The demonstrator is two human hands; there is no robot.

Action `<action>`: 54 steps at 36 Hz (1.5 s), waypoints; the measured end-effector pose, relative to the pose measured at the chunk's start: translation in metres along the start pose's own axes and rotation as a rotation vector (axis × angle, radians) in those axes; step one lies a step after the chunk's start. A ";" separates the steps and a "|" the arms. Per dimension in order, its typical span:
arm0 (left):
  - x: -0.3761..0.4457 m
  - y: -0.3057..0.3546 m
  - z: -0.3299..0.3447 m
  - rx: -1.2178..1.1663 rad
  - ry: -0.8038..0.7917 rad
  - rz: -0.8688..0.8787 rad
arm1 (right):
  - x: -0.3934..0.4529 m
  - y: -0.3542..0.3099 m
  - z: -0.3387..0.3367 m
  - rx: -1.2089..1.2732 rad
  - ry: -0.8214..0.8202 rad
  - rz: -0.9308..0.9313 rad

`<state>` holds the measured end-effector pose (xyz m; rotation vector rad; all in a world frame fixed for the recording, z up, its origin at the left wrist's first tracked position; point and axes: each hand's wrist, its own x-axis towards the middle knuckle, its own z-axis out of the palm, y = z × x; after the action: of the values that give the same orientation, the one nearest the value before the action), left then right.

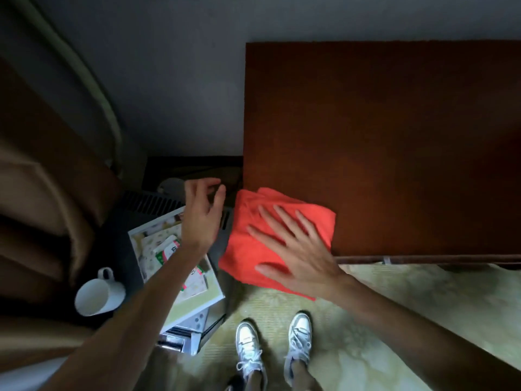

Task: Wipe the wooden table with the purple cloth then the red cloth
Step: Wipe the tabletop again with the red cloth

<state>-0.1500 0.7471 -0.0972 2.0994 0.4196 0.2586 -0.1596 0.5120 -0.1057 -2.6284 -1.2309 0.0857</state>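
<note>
Your right hand (pixel 293 249) lies flat on the red cloth (pixel 253 238), fingers spread wide and palm down, pressing rather than gripping it. The cloth is bright orange-red, thick and soft-looking, folded into a rough square with a layered edge showing at its far side. It sits at the near left corner of the wooden table (pixel 394 131), and its left and near parts hang past the table's edges. The tabletop is a dark reddish brown and bare beyond the cloth. Your left hand (pixel 203 213) hovers just left of the cloth, off the table, fingers loosely curled and holding nothing. Below that arm a white mug (pixel 98 294) lies on its side beside a stack of printed papers (pixel 194 289). Your white sneakers (pixel 248 348) stand on a pale patterned carpet (pixel 394 320).
</note>
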 end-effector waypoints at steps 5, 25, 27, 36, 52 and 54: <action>0.013 0.020 0.001 0.010 -0.244 -0.068 | -0.004 0.020 -0.026 0.212 0.105 0.138; 0.027 0.080 0.027 0.719 -0.874 0.181 | 0.035 0.045 -0.086 0.236 -0.373 0.611; 0.037 0.100 0.015 0.720 -0.887 0.194 | 0.042 0.047 -0.109 0.220 -0.350 0.545; 0.063 0.192 -0.049 0.647 -0.507 0.451 | 0.069 0.056 -0.198 0.218 0.174 0.255; -0.006 0.037 -0.019 0.505 -0.485 0.485 | 0.040 0.065 -0.061 -0.072 0.204 0.217; 0.005 0.029 -0.029 0.456 -0.360 0.436 | 0.070 0.071 -0.055 -0.059 0.196 0.209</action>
<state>-0.1494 0.7570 -0.0577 2.6091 -0.2232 0.0280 -0.0529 0.5108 -0.0663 -2.7310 -0.9071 -0.1706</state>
